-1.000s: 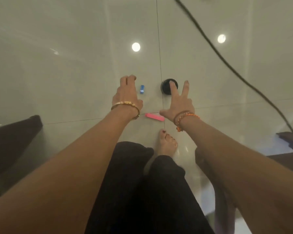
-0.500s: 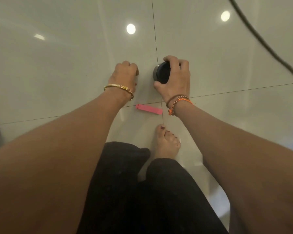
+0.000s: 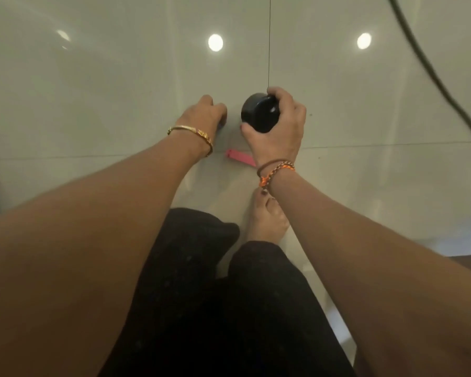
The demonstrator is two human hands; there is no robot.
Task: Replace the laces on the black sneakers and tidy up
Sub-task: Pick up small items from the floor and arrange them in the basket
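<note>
From the head view, the right hand [image 3: 279,129] gripped a round black container [image 3: 260,112], fingers curled round it, over the tiled floor [image 3: 93,91]; the left hand [image 3: 204,112] lay curled, knuckles up, its hold impossible to tell; a pink strip [image 3: 239,157] lay on the floor between the wrists; no sneakers were in view

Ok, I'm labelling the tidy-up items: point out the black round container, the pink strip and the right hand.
black round container [image 3: 259,114], head view, on its dark side wall.
pink strip [image 3: 238,157], head view, on its visible left half.
right hand [image 3: 279,129], head view, on the back of the hand.
</note>
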